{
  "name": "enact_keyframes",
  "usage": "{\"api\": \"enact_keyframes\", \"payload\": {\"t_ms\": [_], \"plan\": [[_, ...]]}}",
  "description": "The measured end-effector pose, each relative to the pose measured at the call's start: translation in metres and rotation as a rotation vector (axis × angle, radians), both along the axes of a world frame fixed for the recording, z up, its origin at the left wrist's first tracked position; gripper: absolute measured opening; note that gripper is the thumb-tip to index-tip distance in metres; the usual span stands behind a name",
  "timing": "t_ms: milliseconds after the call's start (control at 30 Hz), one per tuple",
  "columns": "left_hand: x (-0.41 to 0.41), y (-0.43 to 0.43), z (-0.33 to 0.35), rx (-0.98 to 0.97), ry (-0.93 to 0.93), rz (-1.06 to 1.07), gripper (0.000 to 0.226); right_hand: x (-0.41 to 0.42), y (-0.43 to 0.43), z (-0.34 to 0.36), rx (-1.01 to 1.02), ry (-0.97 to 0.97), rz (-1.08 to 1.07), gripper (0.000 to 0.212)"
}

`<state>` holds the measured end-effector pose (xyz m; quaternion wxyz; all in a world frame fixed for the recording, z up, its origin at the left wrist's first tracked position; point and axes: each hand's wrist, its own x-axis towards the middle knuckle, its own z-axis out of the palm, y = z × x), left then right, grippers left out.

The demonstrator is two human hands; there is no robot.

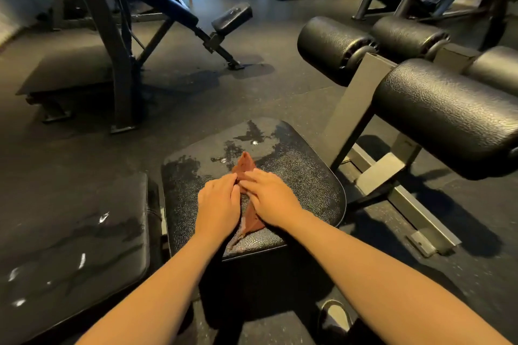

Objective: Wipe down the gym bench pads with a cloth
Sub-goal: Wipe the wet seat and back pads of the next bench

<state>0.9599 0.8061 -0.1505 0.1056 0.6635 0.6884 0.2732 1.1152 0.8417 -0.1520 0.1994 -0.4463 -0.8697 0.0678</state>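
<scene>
View from a head camera, looking down at a person's two bare forearms reaching over a black textured seat pad [294, 176] in a dim gym. A reddish-brown cloth [246, 166] lies on the middle of this pad, bunched into a long narrow ridge that runs from near the front edge toward the far end.

Both hands sit on the cloth side by side, almost touching. The left hand [218, 204] curls its fingers into the fabric. The right hand [270, 199] lies across it with bent fingertips meeting the left, so both appear to pinch the ridge, probably gathering or refolding the cloth for a fresh wiping face.

Wet streaks [252, 131] shine on the far part of the pad beyond the cloth, and the near part looks duller. This suggests the pad is only partly wiped. A longer flat pad [70, 232] just to the left also carries shiny damp marks.

To the right, thick black roller pads [448, 109] stand on a grey metal frame, apart from the hands. A shoe [335, 314] shows on the dark rubber floor [280, 92] below.
</scene>
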Motion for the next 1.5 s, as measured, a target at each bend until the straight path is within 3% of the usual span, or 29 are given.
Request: {"api": "enact_keyframes", "payload": {"t_ms": [133, 200, 433, 500, 600, 700, 800, 900, 967, 1133, 1233, 1367, 1433, 1500], "plan": [[0.0, -0.005, -0.004, -0.003, -0.005, 0.001, 0.035, 0.026, 0.027, 0.001, -0.046, 0.058, -0.366, 0.026], [-0.001, -0.005, -0.002, 0.007, -0.028, 0.027, 0.036, 0.019, 0.026, 0.005, -0.014, 0.018, -0.451, 0.028], [-0.002, -0.004, -0.002, 0.039, -0.096, 0.042, 0.027, -0.021, -0.01, 0.003, -0.086, 0.044, -0.02, 0.038], [-0.004, -0.004, -0.004, 0.045, -0.109, 0.034, 0.033, -0.012, 0.0, 0.008, -0.031, 0.012, -0.078, 0.031], [-0.013, 0.0, -0.004, 0.042, -0.096, -0.034, 0.047, 0.004, 0.022, 0.02, -0.05, 0.036, -0.33, 0.016], [-0.037, 0.007, 0.0, 0.005, 0.041, -0.069, 0.037, -0.011, 0.023, 0.024, -0.059, 0.095, -0.409, 0.01], [-0.057, 0.009, -0.001, -0.008, 0.107, 0.089, 0.024, -0.055, 0.004, 0.018, -0.094, 0.116, -0.164, 0.01], [-0.061, 0.003, -0.008, -0.013, 0.066, 0.143, 0.03, -0.078, -0.009, 0.007, -0.066, 0.045, 0.116, 0.026], [-0.061, 0.002, -0.01, -0.027, 0.049, 0.145, 0.036, -0.073, 0.005, 0.01, -0.053, 0.028, 0.068, 0.029], [-0.063, 0.002, -0.009, -0.07, 0.046, 0.153, 0.044, -0.059, 0.046, 0.017, -0.097, 0.053, -0.386, 0.014], [-0.064, 0.01, -0.01, -0.056, -0.004, 0.148, 0.043, -0.081, 0.03, 0.007, -0.01, 0.053, -0.27, 0.014], [-0.079, 0.025, -0.012, -0.039, -0.021, 0.164, 0.055, -0.094, 0.008, 0.003, -0.02, 0.072, 0.08, 0.037], [-0.088, 0.028, -0.013, -0.028, 0.026, 0.2, 0.049, -0.086, 0.023, 0.005, -0.045, 0.064, 0.032, 0.035], [-0.089, 0.026, -0.012, -0.051, 0.019, 0.215, 0.043, -0.072, 0.048, 0.003, -0.049, 0.107, -0.169, 0.02]]}}
